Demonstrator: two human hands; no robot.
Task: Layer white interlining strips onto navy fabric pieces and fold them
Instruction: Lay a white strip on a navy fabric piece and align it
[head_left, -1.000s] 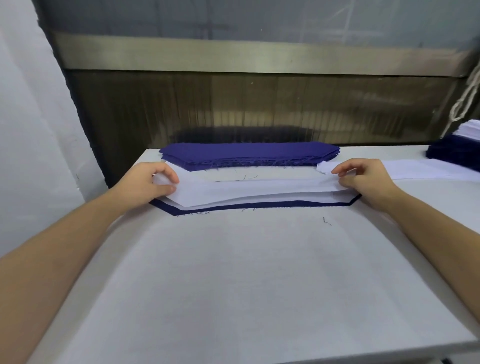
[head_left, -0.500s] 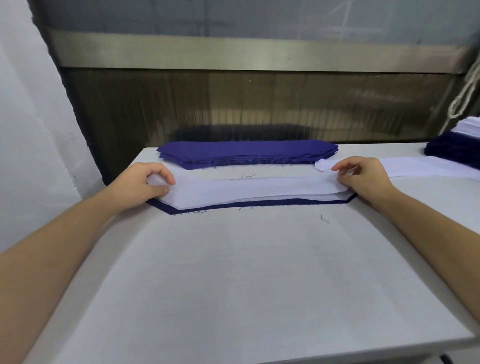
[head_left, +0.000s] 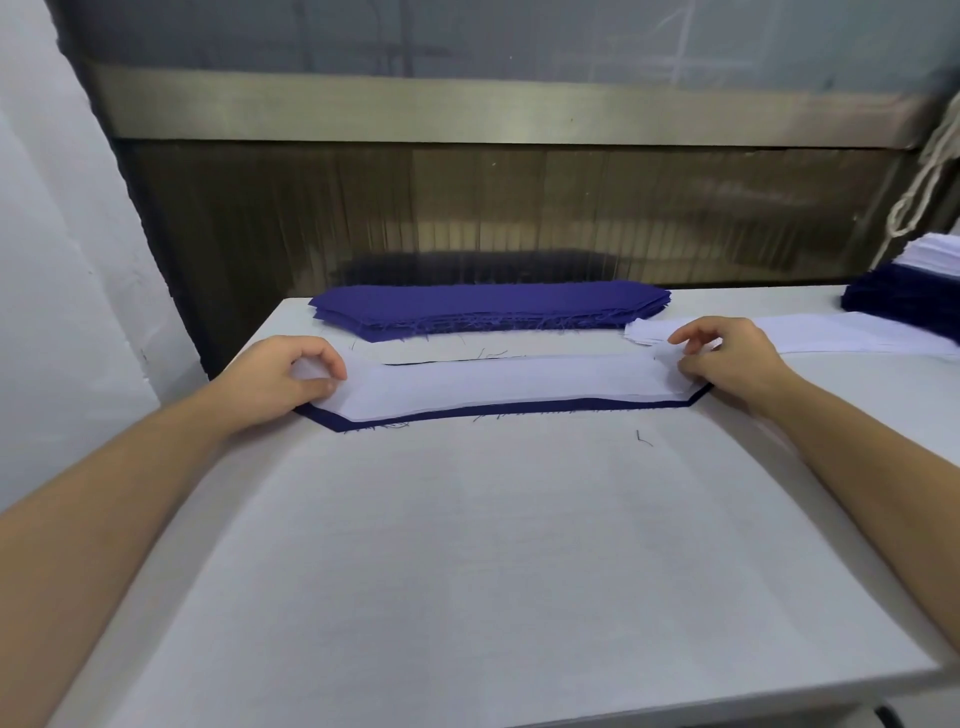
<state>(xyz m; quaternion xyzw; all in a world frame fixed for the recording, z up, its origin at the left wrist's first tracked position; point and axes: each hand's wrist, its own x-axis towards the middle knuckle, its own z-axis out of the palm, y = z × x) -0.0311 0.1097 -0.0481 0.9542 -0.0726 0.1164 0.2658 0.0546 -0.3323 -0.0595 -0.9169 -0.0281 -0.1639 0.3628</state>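
A long white interlining strip (head_left: 509, 382) lies on a navy fabric piece (head_left: 519, 408) in the middle of the white table; only the navy piece's near edge and angled ends show. My left hand (head_left: 283, 376) pinches the strip's left end between thumb and fingers. My right hand (head_left: 727, 358) pinches its right end with curled fingers. A stack of navy pieces (head_left: 488, 309) sits behind, at the table's far edge.
A pile of white interlining strips (head_left: 810, 335) lies to the right behind my right hand. At the far right stands a stack of navy and white pieces (head_left: 909, 288). A dark panel wall rises behind the white table (head_left: 467, 545). Loose threads lie about.
The white strip has been lowered and flattened onto the navy piece; its sagging lifted middle now lies smooth. Both hands stay at its ends.
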